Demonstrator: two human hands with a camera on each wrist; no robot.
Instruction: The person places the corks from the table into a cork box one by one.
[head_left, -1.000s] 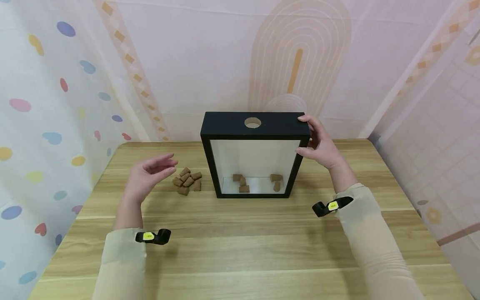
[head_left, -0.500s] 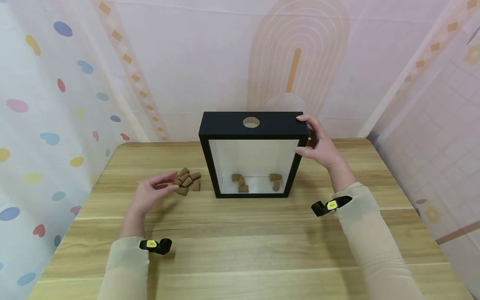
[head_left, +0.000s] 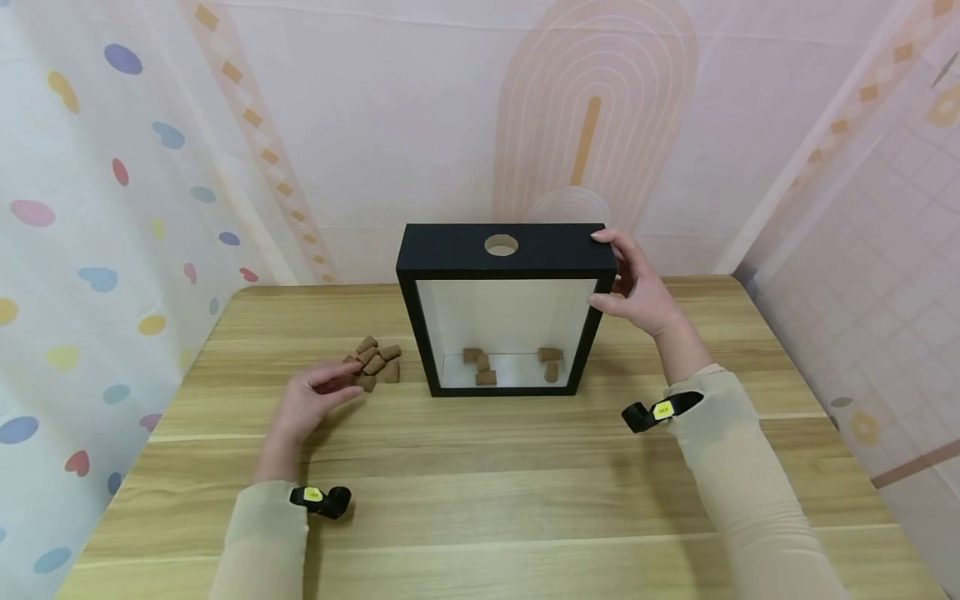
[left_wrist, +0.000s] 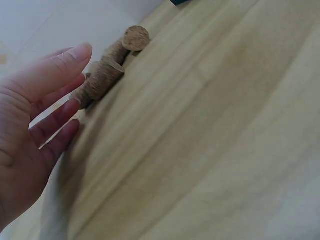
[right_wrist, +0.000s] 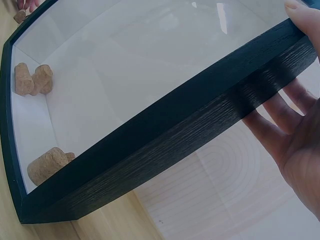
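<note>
left hand [head_left: 315,400], fingers loose and holding nothing, reaches the corks [head_left: 372,361] heaped on the bench [head_left: 480,500]; right hand [head_left: 637,287] steadies the upright frame [head_left: 420,333], fingers straight. step: picking a cork; next calls for a pinch.

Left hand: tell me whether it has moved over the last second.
Yes. The left hand has dropped from above the table and come toward the person, and its fingertips now reach the near edge of the cork pile left of the black frame box.
</note>
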